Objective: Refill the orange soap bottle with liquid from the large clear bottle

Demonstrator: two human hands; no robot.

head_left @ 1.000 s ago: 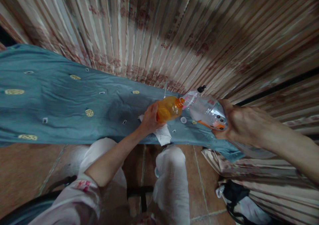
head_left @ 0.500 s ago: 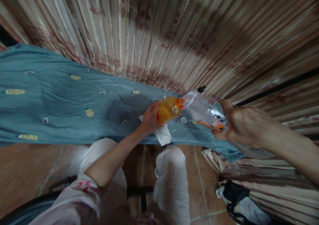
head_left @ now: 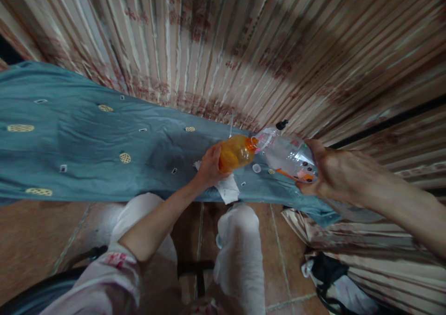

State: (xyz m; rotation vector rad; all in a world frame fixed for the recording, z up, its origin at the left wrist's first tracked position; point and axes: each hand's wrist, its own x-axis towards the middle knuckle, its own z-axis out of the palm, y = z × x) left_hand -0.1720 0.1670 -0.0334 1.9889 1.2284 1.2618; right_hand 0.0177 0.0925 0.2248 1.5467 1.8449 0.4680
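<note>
My left hand (head_left: 210, 166) is closed around an orange see-through bottle (head_left: 237, 152), tilted with its neck toward the right. My right hand (head_left: 331, 171) grips a large clear plastic bottle (head_left: 291, 157), which lies nearly on its side with its mouth at the orange bottle's neck. Whether liquid passes between them I cannot tell. Behind the two mouths stands a pump bottle with a black pump head (head_left: 282, 124), partly hidden. A small white cap (head_left: 257, 168) lies below the necks. Under my left hand is a crumpled white tissue (head_left: 228, 189).
A teal cloth with yellow patterns (head_left: 87, 152) covers the long narrow table. Pleated curtains (head_left: 216, 50) hang close behind it and at the right. A thin white stick or tube (head_left: 231, 124) stands behind the orange bottle. A dark bag (head_left: 329, 271) rests low on the right.
</note>
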